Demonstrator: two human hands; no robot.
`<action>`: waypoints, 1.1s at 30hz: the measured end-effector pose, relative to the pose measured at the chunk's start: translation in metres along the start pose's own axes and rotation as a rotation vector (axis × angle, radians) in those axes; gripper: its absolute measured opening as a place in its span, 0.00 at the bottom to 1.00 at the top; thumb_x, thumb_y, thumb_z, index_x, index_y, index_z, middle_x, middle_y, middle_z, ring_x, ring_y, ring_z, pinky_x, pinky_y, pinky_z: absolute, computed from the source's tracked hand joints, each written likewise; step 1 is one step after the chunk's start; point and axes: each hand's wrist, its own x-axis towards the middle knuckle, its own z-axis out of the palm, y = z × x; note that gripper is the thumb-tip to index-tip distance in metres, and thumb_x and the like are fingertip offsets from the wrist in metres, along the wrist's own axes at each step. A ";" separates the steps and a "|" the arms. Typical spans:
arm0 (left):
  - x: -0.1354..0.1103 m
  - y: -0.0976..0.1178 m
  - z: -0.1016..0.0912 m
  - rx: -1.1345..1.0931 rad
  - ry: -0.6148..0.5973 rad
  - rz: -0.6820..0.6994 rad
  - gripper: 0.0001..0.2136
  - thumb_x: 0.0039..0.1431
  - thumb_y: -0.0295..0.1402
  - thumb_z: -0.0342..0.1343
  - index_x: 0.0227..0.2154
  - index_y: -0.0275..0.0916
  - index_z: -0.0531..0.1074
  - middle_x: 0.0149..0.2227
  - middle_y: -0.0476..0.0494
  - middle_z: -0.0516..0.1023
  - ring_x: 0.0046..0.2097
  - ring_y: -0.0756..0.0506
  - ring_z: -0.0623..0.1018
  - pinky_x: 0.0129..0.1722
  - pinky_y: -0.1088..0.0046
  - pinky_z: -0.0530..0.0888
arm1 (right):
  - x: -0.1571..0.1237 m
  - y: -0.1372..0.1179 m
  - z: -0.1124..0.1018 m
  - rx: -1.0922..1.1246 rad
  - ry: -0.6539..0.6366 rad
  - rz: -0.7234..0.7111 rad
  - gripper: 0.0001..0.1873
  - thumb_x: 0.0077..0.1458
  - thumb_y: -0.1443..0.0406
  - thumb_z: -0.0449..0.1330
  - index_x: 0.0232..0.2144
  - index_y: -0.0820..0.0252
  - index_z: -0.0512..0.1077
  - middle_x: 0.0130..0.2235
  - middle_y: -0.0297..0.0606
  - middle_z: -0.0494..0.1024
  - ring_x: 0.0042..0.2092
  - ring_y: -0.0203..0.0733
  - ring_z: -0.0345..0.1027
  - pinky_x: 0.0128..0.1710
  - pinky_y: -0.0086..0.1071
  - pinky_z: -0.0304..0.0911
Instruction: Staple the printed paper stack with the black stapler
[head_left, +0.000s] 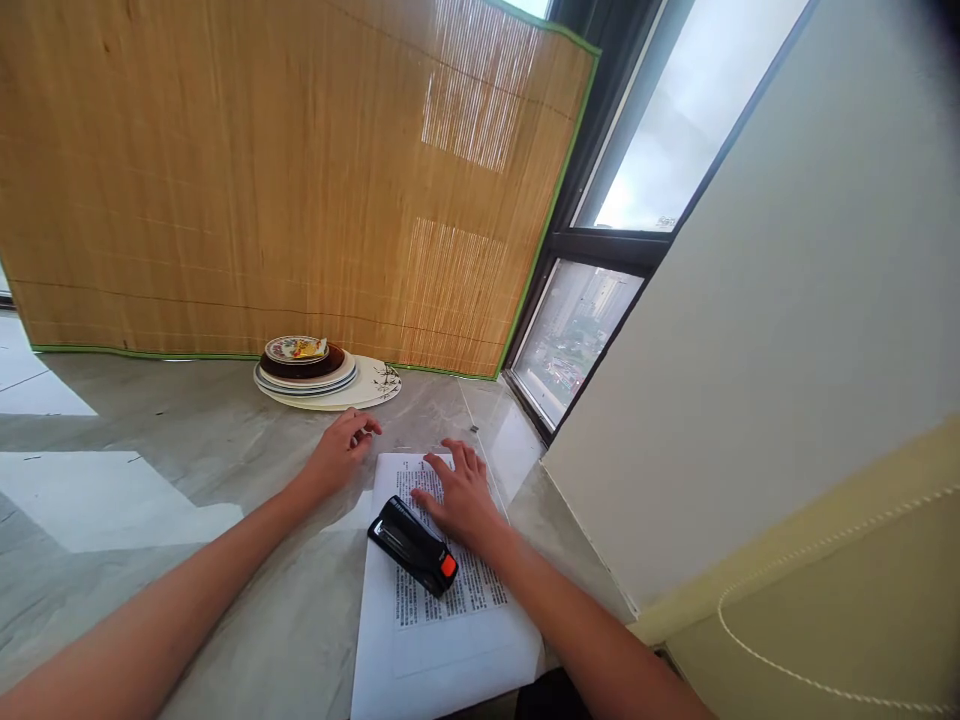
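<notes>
The paper is laid out flat with the stapler on top, and I see no staple in it.
From far away, I see the printed paper (450, 655) on the gray counter (262, 620), with the black stapler (411, 545) lying aslant across the words. So the paper and the stapler are both out, but neither hand is holding the stapler. My right hand (466, 500) is over the upper right part of the paper, its fingers spread apart; I can't tell if it presses down. My left hand (346, 450) is just past the paper's top left corner, its fingers loosely bent, not squeezed shut, and I see nothing in them. A stack of plates (304, 370) is behind it, near the blind (225, 180).
</notes>
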 end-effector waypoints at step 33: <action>0.020 -0.044 -0.076 -0.675 0.643 -0.156 0.08 0.48 0.34 0.58 0.33 0.40 0.72 0.32 0.51 0.71 0.30 0.51 0.67 0.31 0.75 0.64 | 0.079 -0.139 0.091 0.076 -0.090 -0.162 0.42 0.67 0.43 0.44 0.70 0.66 0.51 0.73 0.55 0.46 0.74 0.61 0.34 0.66 0.74 0.28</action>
